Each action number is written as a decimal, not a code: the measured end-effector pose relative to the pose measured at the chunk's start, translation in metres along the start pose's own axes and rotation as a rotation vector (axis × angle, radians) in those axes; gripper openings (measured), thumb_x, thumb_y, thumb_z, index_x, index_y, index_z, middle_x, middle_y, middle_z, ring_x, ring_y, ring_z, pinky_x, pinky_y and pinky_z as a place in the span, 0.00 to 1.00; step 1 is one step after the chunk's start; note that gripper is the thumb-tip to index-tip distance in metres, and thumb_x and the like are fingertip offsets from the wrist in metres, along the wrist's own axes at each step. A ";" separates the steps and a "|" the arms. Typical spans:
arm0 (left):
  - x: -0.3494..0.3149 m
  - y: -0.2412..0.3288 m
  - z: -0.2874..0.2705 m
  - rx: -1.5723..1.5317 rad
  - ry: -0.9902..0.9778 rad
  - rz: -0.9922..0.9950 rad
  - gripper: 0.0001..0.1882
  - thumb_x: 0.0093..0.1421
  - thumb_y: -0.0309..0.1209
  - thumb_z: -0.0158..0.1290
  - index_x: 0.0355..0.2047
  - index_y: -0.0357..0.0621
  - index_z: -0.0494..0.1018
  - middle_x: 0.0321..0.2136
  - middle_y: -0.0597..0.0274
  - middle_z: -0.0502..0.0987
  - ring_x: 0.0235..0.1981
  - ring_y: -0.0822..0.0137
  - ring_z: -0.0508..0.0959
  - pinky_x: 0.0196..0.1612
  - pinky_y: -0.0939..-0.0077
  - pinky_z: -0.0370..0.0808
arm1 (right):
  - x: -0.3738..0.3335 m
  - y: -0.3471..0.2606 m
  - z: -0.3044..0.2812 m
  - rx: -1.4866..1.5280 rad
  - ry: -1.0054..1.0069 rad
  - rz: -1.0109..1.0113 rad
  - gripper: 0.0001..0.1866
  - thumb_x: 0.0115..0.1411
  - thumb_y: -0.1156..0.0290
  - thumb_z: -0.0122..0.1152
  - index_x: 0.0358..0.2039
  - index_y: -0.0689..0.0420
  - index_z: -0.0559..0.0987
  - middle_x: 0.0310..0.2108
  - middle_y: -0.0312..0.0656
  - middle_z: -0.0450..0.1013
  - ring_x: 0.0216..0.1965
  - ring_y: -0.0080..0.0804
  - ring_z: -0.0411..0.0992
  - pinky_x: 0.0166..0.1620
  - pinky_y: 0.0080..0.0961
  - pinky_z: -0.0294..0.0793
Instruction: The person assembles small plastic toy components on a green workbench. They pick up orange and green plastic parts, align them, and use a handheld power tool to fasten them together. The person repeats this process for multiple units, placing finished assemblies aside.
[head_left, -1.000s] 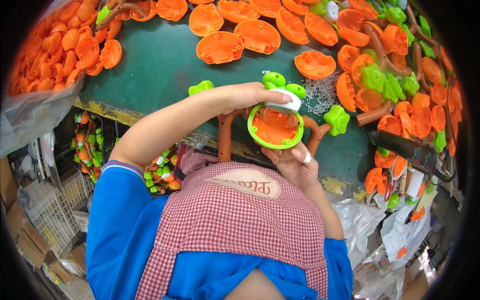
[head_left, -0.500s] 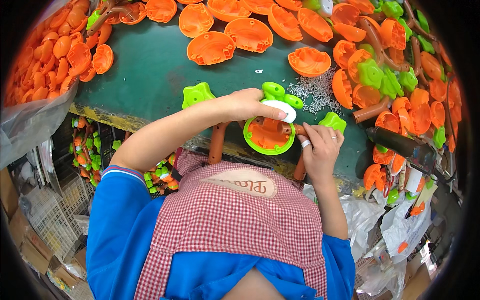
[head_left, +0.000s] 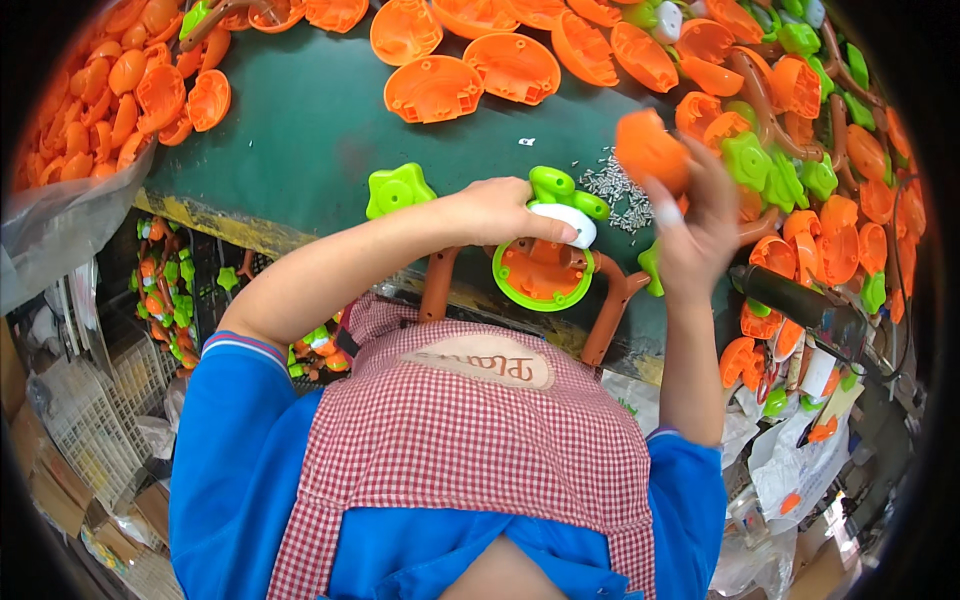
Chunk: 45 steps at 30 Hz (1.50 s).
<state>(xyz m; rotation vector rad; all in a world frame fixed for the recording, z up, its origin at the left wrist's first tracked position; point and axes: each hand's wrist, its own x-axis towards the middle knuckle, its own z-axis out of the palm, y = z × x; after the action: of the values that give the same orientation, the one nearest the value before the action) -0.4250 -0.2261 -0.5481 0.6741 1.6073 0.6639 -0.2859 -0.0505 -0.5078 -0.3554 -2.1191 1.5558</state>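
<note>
My left hand [head_left: 497, 212] is closed on a toy assembly at the near edge of the table, its thumb pressing the white part [head_left: 567, 224]. Lime-green rounded pieces [head_left: 568, 193] stick up behind that part. In front sits a round orange half-shell with a lime-green rim [head_left: 545, 300], joined by a forked brown tube [head_left: 610, 305] on the right and another brown tube [head_left: 437, 285] on the left. My right hand [head_left: 703, 225], smeared by motion, grips a loose orange half-shell [head_left: 648, 152] above the table. Its wrist partly covers a green knob [head_left: 652, 268].
A heap of small screws [head_left: 618, 190] lies behind the assembly. Several orange shells [head_left: 433, 88] line the back of the green table [head_left: 290, 130]. A green star-shaped piece [head_left: 400, 190] is near my left forearm. At right are mixed parts and a dark power tool [head_left: 790, 293].
My right hand has left the brown tube, moved up and right, and picked up an orange half-shell. My left hand keeps its hold on the assembly.
</note>
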 end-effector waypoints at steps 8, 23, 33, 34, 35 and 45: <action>0.002 0.006 -0.001 0.008 -0.056 -0.056 0.39 0.55 0.60 0.57 0.49 0.34 0.74 0.43 0.48 0.79 0.44 0.58 0.79 0.48 0.67 0.73 | -0.113 -0.020 0.032 0.091 0.010 0.364 0.40 0.47 0.82 0.69 0.62 0.55 0.66 0.59 0.47 0.62 0.52 0.40 0.71 0.51 0.35 0.77; -0.006 0.016 -0.004 0.001 -0.020 -0.112 0.45 0.51 0.66 0.56 0.47 0.29 0.73 0.39 0.45 0.78 0.37 0.57 0.79 0.40 0.66 0.75 | -0.086 -0.017 0.016 0.026 -0.132 0.282 0.30 0.47 0.71 0.74 0.52 0.60 0.76 0.47 0.46 0.70 0.49 0.37 0.70 0.53 0.30 0.70; -0.001 0.009 -0.002 -0.123 0.011 -0.121 0.42 0.51 0.63 0.58 0.43 0.29 0.74 0.36 0.49 0.77 0.30 0.61 0.76 0.30 0.69 0.73 | -0.082 -0.014 0.034 -0.594 -0.204 -0.179 0.35 0.38 0.72 0.74 0.52 0.51 0.77 0.51 0.47 0.70 0.51 0.49 0.69 0.55 0.42 0.69; -0.001 0.009 -0.002 -0.141 -0.021 -0.098 0.42 0.51 0.64 0.58 0.43 0.29 0.74 0.36 0.49 0.77 0.30 0.61 0.77 0.31 0.69 0.73 | -0.083 -0.014 0.031 -0.568 -0.186 -0.198 0.36 0.37 0.72 0.75 0.52 0.52 0.77 0.51 0.47 0.70 0.51 0.49 0.69 0.55 0.42 0.69; -0.002 0.009 -0.003 -0.160 -0.050 -0.078 0.42 0.51 0.64 0.58 0.43 0.29 0.74 0.36 0.49 0.77 0.31 0.61 0.77 0.32 0.69 0.73 | -0.084 -0.013 0.027 -0.539 -0.170 -0.217 0.36 0.37 0.71 0.76 0.52 0.54 0.77 0.51 0.48 0.71 0.50 0.49 0.69 0.55 0.43 0.69; -0.002 0.010 -0.003 0.007 -0.049 -0.065 0.44 0.52 0.64 0.56 0.48 0.29 0.74 0.43 0.44 0.77 0.45 0.55 0.78 0.49 0.66 0.72 | -0.080 -0.016 0.023 -0.629 -0.337 -0.243 0.36 0.39 0.66 0.76 0.53 0.56 0.76 0.53 0.43 0.68 0.51 0.48 0.67 0.54 0.41 0.70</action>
<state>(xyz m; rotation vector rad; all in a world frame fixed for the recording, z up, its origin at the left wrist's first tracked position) -0.4275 -0.2207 -0.5386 0.6356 1.5798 0.5903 -0.2283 -0.1127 -0.5162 -0.0275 -2.7701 0.8260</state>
